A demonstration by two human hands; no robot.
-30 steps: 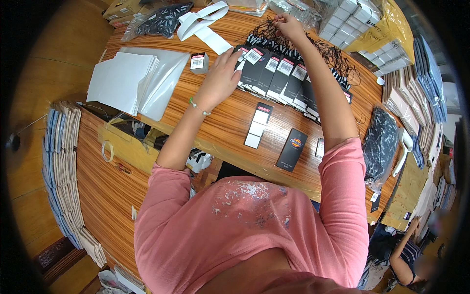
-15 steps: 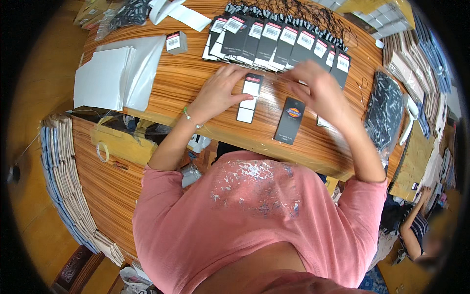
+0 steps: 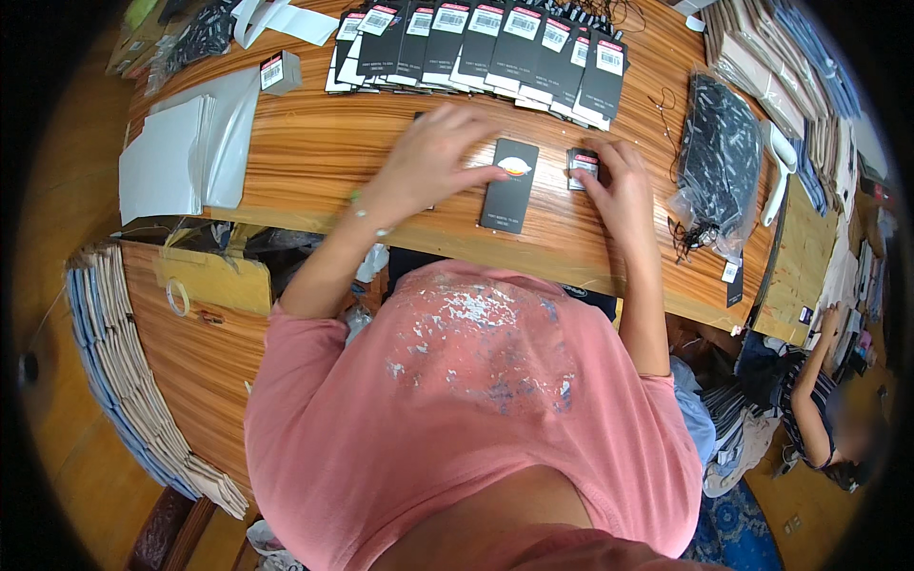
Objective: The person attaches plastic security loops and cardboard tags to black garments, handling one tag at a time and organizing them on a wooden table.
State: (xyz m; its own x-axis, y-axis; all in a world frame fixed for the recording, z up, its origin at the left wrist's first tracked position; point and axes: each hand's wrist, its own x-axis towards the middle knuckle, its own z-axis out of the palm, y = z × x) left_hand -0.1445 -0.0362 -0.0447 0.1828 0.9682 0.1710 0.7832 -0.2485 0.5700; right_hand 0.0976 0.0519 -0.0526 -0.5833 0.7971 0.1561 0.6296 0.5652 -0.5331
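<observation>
A black hang tag (image 3: 508, 195) with an oval emblem lies on the wooden table in front of me. My left hand (image 3: 428, 152) is over the table just left of it, fingers apart, the thumb tip at the tag's left edge. Little bits of something dark show beneath this hand, mostly hidden. To the tag's right, my right hand (image 3: 624, 186) grips a small black card stack (image 3: 583, 167) with a red stripe and white label between thumb and fingers. Beyond both hands, several black hang tags (image 3: 473, 49) with barcode stickers overlap in a row.
White sheets (image 3: 162, 162) and a small grey-sided block of labels (image 3: 280, 72) are at the left. On the right lie a plastic bag of black strings (image 3: 719, 143), a white tagging tool (image 3: 779, 167) and folded garments (image 3: 762, 67). Another person (image 3: 809, 409) is at the far right.
My view has shifted, so the table contents sit differently in the picture. My right hand has come down from the tag row to the small card stack. My left hand now reaches the emblem tag.
</observation>
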